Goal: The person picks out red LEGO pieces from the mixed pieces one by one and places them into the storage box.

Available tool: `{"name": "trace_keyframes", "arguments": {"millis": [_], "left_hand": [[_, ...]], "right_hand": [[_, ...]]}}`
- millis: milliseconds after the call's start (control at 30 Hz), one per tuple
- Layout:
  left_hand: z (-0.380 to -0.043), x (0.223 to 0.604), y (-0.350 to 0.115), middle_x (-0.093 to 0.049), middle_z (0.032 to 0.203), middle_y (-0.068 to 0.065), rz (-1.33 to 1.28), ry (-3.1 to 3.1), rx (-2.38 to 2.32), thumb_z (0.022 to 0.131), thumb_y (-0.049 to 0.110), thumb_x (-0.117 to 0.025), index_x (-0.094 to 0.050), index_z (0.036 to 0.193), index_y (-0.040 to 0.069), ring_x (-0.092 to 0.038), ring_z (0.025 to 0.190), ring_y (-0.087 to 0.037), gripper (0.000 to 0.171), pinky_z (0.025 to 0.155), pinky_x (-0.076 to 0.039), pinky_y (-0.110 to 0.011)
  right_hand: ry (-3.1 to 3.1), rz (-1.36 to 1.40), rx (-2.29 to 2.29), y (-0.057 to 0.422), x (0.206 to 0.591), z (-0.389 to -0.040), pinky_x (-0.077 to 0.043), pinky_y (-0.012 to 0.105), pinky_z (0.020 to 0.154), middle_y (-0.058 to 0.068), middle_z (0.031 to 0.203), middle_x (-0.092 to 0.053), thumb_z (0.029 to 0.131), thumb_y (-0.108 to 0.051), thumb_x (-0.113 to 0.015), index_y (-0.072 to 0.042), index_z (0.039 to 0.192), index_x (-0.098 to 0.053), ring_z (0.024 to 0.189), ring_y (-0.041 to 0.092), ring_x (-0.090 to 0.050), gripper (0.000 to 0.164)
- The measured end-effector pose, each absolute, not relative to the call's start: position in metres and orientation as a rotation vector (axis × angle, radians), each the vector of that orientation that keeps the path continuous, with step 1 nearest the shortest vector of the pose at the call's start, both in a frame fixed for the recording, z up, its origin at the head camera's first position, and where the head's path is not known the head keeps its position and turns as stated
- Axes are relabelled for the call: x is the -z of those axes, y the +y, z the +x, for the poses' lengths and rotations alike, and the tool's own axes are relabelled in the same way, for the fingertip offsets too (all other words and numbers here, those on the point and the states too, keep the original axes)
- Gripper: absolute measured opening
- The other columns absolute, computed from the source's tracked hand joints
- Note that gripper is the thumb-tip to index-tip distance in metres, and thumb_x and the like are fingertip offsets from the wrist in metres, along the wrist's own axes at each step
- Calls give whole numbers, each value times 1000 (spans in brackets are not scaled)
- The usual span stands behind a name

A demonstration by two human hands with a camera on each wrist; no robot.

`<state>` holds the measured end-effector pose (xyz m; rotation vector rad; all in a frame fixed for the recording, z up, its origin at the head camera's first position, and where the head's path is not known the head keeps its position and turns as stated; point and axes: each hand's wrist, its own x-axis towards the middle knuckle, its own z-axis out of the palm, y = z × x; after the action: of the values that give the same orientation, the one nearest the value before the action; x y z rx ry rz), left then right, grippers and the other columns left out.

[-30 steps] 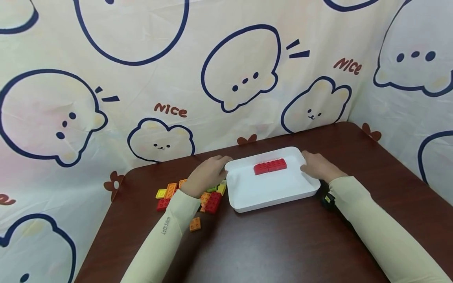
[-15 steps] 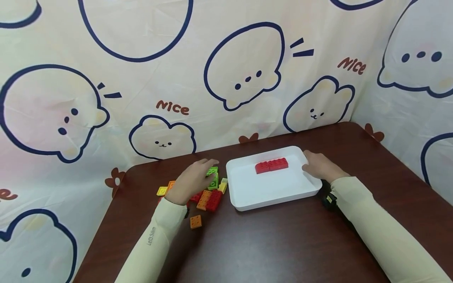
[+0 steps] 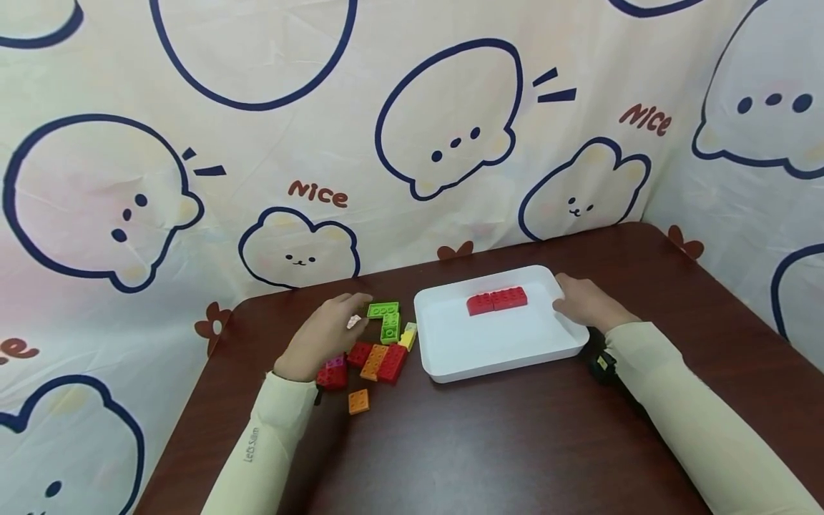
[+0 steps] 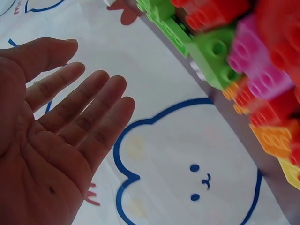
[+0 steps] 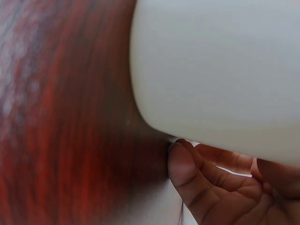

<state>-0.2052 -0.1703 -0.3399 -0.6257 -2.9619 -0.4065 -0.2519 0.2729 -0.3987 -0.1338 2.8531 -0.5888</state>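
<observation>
My left hand [image 3: 322, 337] is over the left part of a group of toy building bricks. In the left wrist view the fingers of this hand [image 4: 61, 112] are spread and relaxed, with nothing in them. Just right of its fingertips lie green bricks [image 3: 390, 325], while red bricks [image 3: 393, 363], an orange brick [image 3: 373, 362] and a pale yellow brick [image 3: 408, 335] lie nearer the tray. My right hand [image 3: 589, 304] grips the right rim of a white tray [image 3: 496, 343]. Two red bricks [image 3: 497, 300] stand end to end inside the tray.
A lone orange brick [image 3: 359, 402] lies in front of the group on the dark wooden table [image 3: 489, 443]. Behind the table hangs a printed curtain [image 3: 309, 143], which also runs along the right side.
My left hand has left the tray's left rim and moved left over the bricks, uncovering the green ones. My right hand stays at the tray's right rim.
</observation>
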Motion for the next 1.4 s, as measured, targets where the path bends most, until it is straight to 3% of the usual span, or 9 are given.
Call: {"name": "trace_keyframes", "arguments": {"millis": [167, 867, 1400], "left_hand": [[-200, 339, -183, -58, 118, -6, -566, -2992, 389, 85, 27, -67, -54, 124, 20, -55, 103, -21, 42, 85, -49, -40], [-190, 345, -221, -56, 123, -11, -424, -3139, 217, 79, 20, -72, -56, 125, 14, -51, 111, -30, 50, 87, -46, -51], [-193, 362, -236, -57, 121, -13, -515, -3257, 217, 75, 11, -75, -57, 123, 11, -52, 110, -31, 51, 87, -47, -45]], "right_hand": [[2842, -127, 602, 274, 396, -250, -34, 59, 95, 33, 137, -32, 92, -18, -52, 9, 140, -19, 117, 44, -39, 64], [2830, -121, 604, 275, 400, -254, -34, 60, 94, 34, 137, -30, 92, -20, -53, 8, 140, -18, 116, 46, -38, 66], [2830, -124, 599, 273, 400, -253, -34, 60, 95, 34, 137, -30, 92, -19, -52, 9, 140, -18, 116, 45, -39, 65]]}}
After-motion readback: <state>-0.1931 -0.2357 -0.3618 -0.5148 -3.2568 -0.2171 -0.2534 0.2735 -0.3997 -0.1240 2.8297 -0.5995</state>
